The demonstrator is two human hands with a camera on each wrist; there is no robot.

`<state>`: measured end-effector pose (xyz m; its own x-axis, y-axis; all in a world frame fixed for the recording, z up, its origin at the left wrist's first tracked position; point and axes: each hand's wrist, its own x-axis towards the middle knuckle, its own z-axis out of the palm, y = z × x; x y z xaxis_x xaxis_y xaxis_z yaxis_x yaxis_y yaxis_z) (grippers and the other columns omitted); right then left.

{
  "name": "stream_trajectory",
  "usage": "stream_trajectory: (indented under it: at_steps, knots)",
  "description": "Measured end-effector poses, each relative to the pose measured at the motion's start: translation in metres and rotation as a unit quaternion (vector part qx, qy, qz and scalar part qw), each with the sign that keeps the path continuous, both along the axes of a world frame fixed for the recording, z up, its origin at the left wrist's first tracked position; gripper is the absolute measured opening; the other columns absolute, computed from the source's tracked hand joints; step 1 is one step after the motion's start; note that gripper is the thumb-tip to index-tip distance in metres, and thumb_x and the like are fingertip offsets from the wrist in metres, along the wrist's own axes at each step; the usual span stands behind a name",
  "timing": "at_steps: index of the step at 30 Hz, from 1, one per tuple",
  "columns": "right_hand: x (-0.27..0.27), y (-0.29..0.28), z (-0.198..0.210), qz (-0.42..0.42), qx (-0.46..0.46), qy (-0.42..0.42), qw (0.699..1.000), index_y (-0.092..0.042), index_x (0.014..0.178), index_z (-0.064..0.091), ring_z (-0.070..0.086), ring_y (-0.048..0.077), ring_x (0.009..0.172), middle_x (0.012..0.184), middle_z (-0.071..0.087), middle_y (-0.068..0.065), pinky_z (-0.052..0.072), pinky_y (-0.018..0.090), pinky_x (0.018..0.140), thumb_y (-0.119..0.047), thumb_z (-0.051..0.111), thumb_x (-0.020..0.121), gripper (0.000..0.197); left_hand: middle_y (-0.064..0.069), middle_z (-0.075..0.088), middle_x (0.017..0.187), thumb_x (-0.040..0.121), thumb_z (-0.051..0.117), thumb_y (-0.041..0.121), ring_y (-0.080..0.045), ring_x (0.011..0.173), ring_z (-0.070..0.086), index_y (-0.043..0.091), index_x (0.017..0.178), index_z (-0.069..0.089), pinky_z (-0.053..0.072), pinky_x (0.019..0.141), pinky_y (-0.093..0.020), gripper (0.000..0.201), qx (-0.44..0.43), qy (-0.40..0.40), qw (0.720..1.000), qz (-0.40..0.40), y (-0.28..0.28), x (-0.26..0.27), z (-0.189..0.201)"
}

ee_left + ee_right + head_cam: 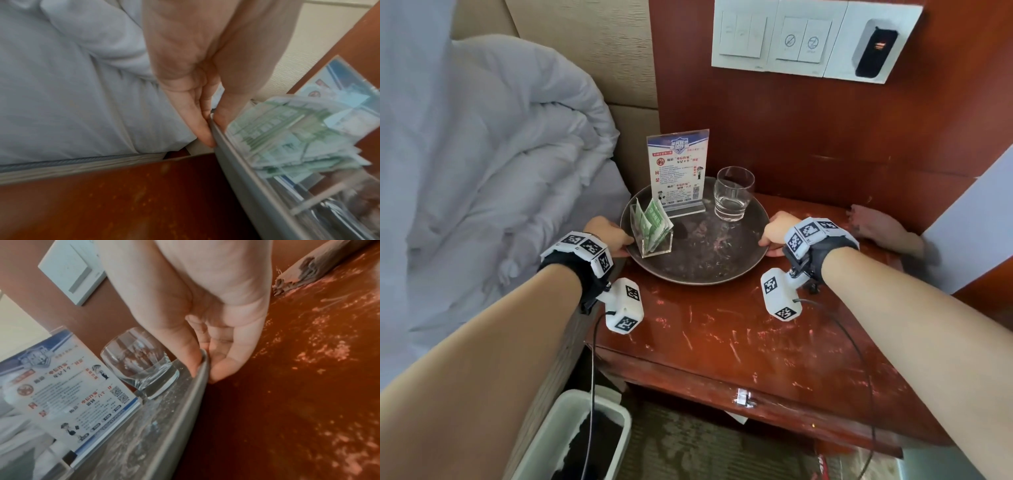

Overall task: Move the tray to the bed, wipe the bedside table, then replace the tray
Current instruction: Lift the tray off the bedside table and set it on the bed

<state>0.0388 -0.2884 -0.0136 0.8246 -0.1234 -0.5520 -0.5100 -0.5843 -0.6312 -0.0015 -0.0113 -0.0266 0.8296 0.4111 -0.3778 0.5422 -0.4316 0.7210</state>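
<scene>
Two bare forearms reach in from the near edge, each with a marker-covered band at the wrist and a thin black cable trailing back. Below the left one a white bin (571, 442) with a dark liner stands on the floor beside the counter (739, 346), whose red-brown top is scratched all over. On the far part of that top sits the one round metal tray (702, 270), with both hands on its rim. The left hand (604, 236) pinches the left edge, fingers (202, 129) pressed together under the rim and thumb on top; the right hand (777, 233) pinches the right edge the same way, thumb inside the rim and fingers (224, 368) curled beneath. Three things stand on the tray: one clear holder (654, 236) with green packets just beside the left thumb, one upright printed sign (677, 168) in a clear stand at the back, and one drinking glass (733, 193) near the right hand. One crumpled pinkish cloth (883, 228) lies on the counter by the right edge, apart from the tray. To the left, close against the counter, is the bed (482, 178) with its rumpled white duvet. On the wall panel behind hang three white switch plates (804, 37).
</scene>
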Motion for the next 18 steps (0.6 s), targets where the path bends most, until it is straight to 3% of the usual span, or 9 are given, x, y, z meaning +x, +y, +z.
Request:
stream_trajectory:
  at_steps: [4,7,9,11,12,15,17,18]
  knots:
    - [-0.006,0.000,0.010,0.001,0.023,0.007,1.000,0.008,0.116,0.058,0.067,0.033,0.102,0.111,0.067,0.024,0.054,0.040,0.090,0.009,0.055,0.087,0.030,0.005,0.060,0.036,0.081,0.067,0.000,-0.017,0.052,0.066,0.001,0.067,0.064,0.060,0.072,-0.032,0.015,-0.021,-0.007,1.000,0.005,0.003,-0.006,0.006]
    - [-0.011,-0.001,0.017,0.012,0.016,0.003,1.000,0.004,0.105,0.060,0.067,0.025,0.081,0.100,0.067,0.022,0.057,0.034,0.075,0.008,0.056,0.087,0.019,-0.011,0.069,0.062,0.083,0.064,-0.004,-0.023,0.056,0.065,0.002,0.066,0.061,0.059,0.080,-0.040,0.019,-0.037,-0.022,0.999,0.008,0.005,-0.011,0.012]
    - [-0.017,0.000,0.023,0.016,0.007,0.009,1.000,0.001,0.095,0.060,0.064,0.021,0.071,0.091,0.066,0.018,0.055,0.030,0.069,0.007,0.056,0.088,0.010,-0.015,0.066,0.074,0.084,0.063,-0.004,-0.014,0.042,0.063,0.003,0.067,0.060,0.059,0.077,-0.036,0.019,-0.031,-0.025,0.999,0.003,0.007,-0.015,0.016]
    - [-0.024,0.001,0.030,0.020,-0.004,0.021,1.000,-0.001,0.089,0.060,0.064,0.020,0.074,0.087,0.066,0.016,0.057,0.032,0.077,0.005,0.057,0.088,0.006,-0.013,0.066,0.074,0.086,0.063,-0.002,-0.009,0.035,0.061,0.003,0.069,0.061,0.061,0.064,-0.029,0.017,-0.025,-0.024,0.999,-0.002,0.008,-0.021,0.021]
    - [-0.028,0.001,0.033,0.023,-0.010,0.023,0.999,-0.001,0.088,0.060,0.064,0.020,0.074,0.085,0.066,0.014,0.056,0.032,0.079,0.004,0.057,0.089,0.006,-0.014,0.068,0.078,0.086,0.063,-0.001,-0.012,0.041,0.063,0.003,0.070,0.060,0.059,0.061,-0.026,0.017,-0.018,-0.025,1.000,-0.006,0.008,-0.026,0.024]
    - [-0.042,0.004,0.041,0.027,-0.009,0.021,0.999,-0.004,0.085,0.058,0.059,0.015,0.067,0.077,0.062,0.009,0.054,0.026,0.066,0.005,0.057,0.089,0.010,-0.025,0.067,0.107,0.087,0.060,-0.002,-0.027,0.078,0.069,0.007,0.067,0.053,0.057,0.058,-0.022,0.023,-0.004,-0.043,0.999,-0.021,0.012,-0.040,0.027]
    - [-0.053,0.008,0.046,0.033,-0.011,0.021,0.999,-0.005,0.082,0.057,0.058,0.014,0.065,0.074,0.061,0.008,0.053,0.023,0.060,0.005,0.057,0.089,0.012,-0.028,0.063,0.117,0.087,0.057,-0.004,-0.035,0.101,0.067,0.009,0.066,0.050,0.057,0.066,-0.027,0.026,0.001,-0.053,0.998,-0.019,0.015,-0.052,0.029]
    - [-0.058,0.010,0.047,0.034,-0.011,0.019,0.999,-0.005,0.081,0.056,0.057,0.013,0.063,0.073,0.061,0.007,0.053,0.021,0.055,0.005,0.057,0.089,0.013,-0.028,0.063,0.116,0.087,0.057,-0.004,-0.036,0.102,0.066,0.007,0.069,0.051,0.058,0.070,-0.030,0.022,-0.001,-0.049,0.999,-0.013,0.016,-0.057,0.030]
